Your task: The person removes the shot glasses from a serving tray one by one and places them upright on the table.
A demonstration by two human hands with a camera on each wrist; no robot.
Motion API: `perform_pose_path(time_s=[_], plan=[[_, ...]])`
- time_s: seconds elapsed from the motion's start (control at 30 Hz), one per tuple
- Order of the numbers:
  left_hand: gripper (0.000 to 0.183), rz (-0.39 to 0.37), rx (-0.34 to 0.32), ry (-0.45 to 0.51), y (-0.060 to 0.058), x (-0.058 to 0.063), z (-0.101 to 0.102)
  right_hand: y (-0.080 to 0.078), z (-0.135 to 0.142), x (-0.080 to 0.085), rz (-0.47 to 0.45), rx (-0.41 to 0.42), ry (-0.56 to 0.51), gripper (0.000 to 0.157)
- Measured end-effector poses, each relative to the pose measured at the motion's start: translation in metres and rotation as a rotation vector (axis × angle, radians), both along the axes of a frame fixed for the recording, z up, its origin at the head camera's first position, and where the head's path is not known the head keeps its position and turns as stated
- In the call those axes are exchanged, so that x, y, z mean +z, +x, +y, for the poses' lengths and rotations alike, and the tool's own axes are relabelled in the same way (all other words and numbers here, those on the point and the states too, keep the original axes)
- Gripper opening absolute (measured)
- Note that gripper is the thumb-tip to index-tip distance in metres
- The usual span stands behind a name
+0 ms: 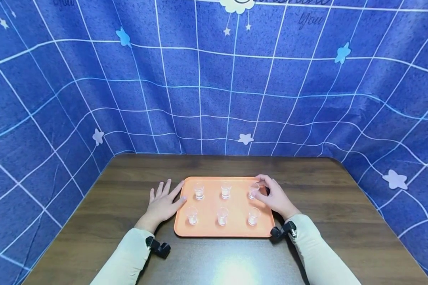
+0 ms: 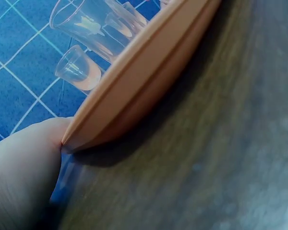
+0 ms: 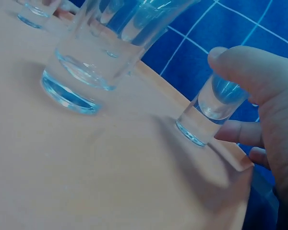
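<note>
Small clear shot glasses stand upright on an orange tray (image 1: 235, 234) in two rows of three. My right hand (image 1: 276, 196) pinches the back right shot glass (image 1: 252, 191) between thumb and fingers; in the right wrist view that glass (image 3: 204, 117) has its base at the tray surface. At the tray's left side my left hand (image 1: 163, 206) lies with spread, straight fingers, the thumb and index finger touching the rim. The left wrist view shows its thumb (image 2: 33, 143) against the tray's corner (image 2: 93, 127). The front right glass (image 1: 254, 216) stands close to my right hand.
The tray lies on a dark wooden table (image 1: 135, 170), its near part bright with glare. A blue curtain (image 1: 214, 99) with a white grid and stars hangs behind the table and at both sides. Other glasses, such as the back middle one (image 1: 226, 190), stand left of my right hand.
</note>
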State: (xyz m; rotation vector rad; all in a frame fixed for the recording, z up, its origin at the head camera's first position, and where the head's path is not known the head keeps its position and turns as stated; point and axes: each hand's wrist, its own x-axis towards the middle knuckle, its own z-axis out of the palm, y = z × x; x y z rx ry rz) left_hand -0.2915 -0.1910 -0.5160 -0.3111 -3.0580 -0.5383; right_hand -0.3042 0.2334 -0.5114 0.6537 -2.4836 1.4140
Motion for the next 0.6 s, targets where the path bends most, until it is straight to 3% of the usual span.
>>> perform_pose_path(time_s=[0.23, 0.6], plan=[[0.07, 0.009, -0.004, -0.027, 0.0006, -0.0021, -0.0005, -0.0005, -0.0007, -0.0029, 0.093, 0.002, 0.064, 0.053], [0.07, 0.011, -0.003, -0.028, -0.0023, -0.0058, -0.0015, -0.0013, -0.0015, -0.0047, 0.144, -0.041, 0.124, 0.048]])
